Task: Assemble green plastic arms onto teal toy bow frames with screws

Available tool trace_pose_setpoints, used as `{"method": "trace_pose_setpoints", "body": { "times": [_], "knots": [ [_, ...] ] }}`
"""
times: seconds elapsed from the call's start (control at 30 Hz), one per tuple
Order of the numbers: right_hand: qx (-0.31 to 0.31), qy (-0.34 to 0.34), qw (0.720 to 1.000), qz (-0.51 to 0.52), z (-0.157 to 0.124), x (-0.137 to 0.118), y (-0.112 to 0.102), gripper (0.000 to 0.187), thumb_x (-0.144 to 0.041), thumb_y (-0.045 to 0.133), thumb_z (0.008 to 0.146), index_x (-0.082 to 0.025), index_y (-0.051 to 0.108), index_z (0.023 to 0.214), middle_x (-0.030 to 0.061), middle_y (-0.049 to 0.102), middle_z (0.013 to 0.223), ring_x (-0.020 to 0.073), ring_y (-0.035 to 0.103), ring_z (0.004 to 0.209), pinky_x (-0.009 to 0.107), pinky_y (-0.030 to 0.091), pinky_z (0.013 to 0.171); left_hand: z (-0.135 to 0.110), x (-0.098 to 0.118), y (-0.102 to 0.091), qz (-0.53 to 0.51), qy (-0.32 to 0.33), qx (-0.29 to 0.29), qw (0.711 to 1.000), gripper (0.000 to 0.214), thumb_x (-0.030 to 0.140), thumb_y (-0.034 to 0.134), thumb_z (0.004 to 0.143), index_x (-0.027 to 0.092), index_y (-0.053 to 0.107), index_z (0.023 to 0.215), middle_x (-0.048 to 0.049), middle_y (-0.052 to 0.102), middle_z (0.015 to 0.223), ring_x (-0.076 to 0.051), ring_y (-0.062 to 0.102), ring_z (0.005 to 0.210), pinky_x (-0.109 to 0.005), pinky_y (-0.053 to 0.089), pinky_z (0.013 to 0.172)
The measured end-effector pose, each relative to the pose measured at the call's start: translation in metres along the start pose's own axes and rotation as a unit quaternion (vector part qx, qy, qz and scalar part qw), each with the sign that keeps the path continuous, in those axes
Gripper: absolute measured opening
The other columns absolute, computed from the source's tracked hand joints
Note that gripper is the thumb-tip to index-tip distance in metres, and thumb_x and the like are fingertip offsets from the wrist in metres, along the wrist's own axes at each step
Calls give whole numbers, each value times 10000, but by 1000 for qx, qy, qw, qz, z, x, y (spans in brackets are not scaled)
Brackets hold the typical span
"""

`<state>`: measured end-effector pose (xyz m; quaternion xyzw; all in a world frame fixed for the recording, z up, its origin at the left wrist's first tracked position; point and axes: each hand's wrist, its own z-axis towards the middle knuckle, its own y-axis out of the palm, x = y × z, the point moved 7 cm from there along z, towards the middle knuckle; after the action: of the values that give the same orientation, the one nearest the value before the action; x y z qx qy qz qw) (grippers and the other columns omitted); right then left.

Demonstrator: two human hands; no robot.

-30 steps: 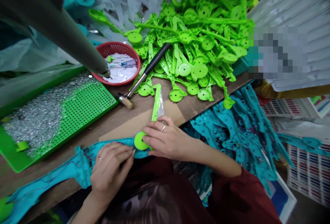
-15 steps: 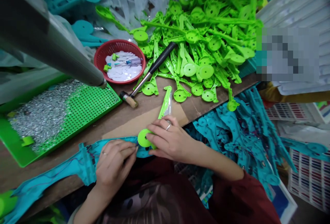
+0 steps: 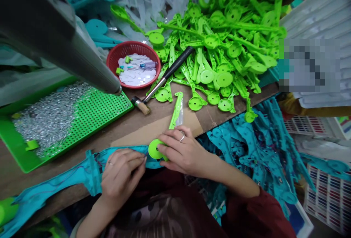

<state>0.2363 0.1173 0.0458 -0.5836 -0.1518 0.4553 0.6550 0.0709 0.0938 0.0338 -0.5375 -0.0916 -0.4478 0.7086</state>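
In the head view a long teal plastic shell (image 3: 65, 176) lies along the table's front edge, with a thin dark wire inside it. My left hand (image 3: 122, 174) rests over the shell's right part, thumb and fingers pinched together; what is between the fingertips is too small to make out. My right hand (image 3: 182, 154) is closed on a lime green plastic arm (image 3: 176, 112) with a round disc end. The disc overlaps the shell's right end, just right of my left fingertips. A clear plastic strip shows beside the arm's upper part.
A hammer (image 3: 175, 66) lies beyond my hands, beside a red basket (image 3: 112, 57) of white pieces. A green tray (image 3: 95, 128) holds many small metal parts. Lime green parts (image 3: 227, 48) are heaped behind; teal shells (image 3: 246, 150) hang at right. A grey post (image 3: 79, 44) slants in from upper left.
The camera view has shifted slightly, so the background sits a little further right. My hands and the parts stay nearly the same, the left fingers still pinched and the right hand still holding the green arm.
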Motion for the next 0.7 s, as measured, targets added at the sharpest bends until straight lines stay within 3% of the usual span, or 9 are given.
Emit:
{"method": "trace_pose_setpoints", "body": {
  "times": [0.3, 0.5, 0.7],
  "knots": [
    [-35, 15, 999, 7, 0, 0, 5, 307, -395, 553, 996, -146, 628, 1160, 118, 665, 1306, 265, 530, 1217, 460, 320, 1062, -3, 1, 3, 8, 13, -4, 1000, 206, 8, 716, 833, 156, 619, 938, -51, 700, 847, -192, 644, 852, -360, 502, 793],
    [-29, 30, 998, 37, -2, 3, 5, 312, -392, 547, 998, -135, 617, 1159, 135, 679, 1251, 262, 549, 1183, 436, 373, 1039, -2, 3, 0, 33, 8, 35, 999, 228, -12, 742, 805, 136, 618, 926, -62, 705, 845, -187, 629, 848, -374, 505, 832],
    [-46, 11, 998, 30, 0, 2, 7, 194, -352, 582, 982, -174, 634, 1039, 111, 668, 1227, 262, 558, 1163, 429, 395, 1008, -3, 1, 5, 11, 0, -22, 1000, 230, -5, 721, 822, 167, 602, 917, -35, 706, 843, -191, 619, 854, -370, 492, 813]
  ]
}}
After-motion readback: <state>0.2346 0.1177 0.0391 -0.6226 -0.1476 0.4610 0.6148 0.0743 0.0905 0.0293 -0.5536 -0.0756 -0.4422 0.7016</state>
